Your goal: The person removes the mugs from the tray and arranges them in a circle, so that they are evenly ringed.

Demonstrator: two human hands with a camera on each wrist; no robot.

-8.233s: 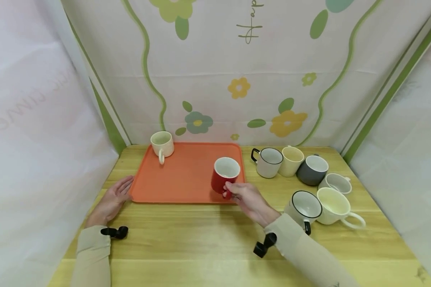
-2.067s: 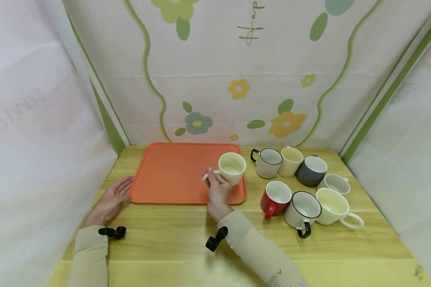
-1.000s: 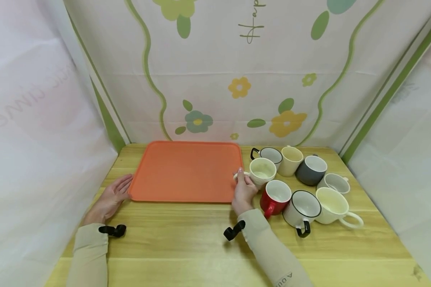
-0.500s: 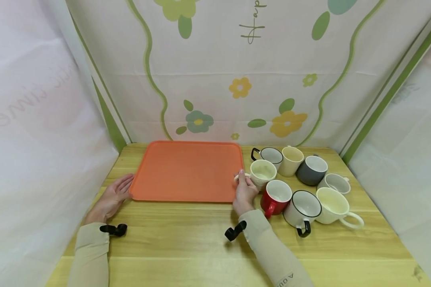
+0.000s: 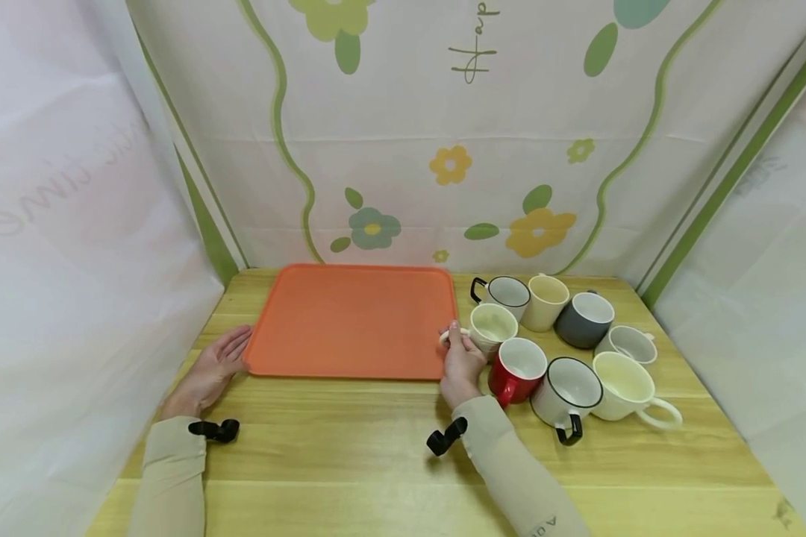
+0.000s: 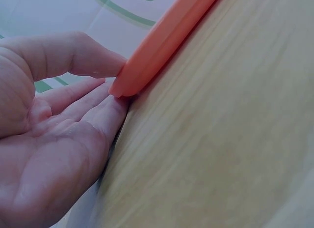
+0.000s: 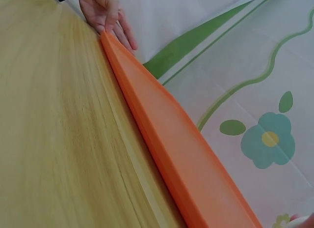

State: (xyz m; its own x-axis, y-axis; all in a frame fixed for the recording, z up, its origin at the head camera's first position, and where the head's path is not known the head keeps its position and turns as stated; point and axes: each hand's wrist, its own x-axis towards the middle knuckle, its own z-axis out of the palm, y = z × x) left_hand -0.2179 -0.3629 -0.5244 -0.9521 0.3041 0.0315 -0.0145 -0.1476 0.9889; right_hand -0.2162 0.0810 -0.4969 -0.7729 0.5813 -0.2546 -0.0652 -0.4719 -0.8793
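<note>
My right hand (image 5: 462,365) pinches the handle of a cream mug (image 5: 494,324), just off the tray's right edge. This mug stands between a black-rimmed white mug (image 5: 508,289) behind and a red mug (image 5: 519,371) in front. An orange tray (image 5: 352,321) lies flat on the table with nothing on it. My left hand (image 5: 211,371) is at the tray's front left corner, palm up and fingers stretched out. In the left wrist view the thumb (image 6: 93,58) touches the tray rim (image 6: 147,53) from one side, the straight fingers lying close on the other.
To the right stand more mugs: a pale yellow one (image 5: 547,302), a dark grey one (image 5: 584,321), a white one (image 5: 626,344), a second black-rimmed one (image 5: 567,391) and a wide cream cup (image 5: 622,386). White floral curtains (image 5: 376,149) enclose the wooden table (image 5: 336,462).
The red mug, earlier held over the tray, went to the right-hand group and was let go. The cream mug moved from the tray's back left corner rightward off it. My left hand stayed put.
</note>
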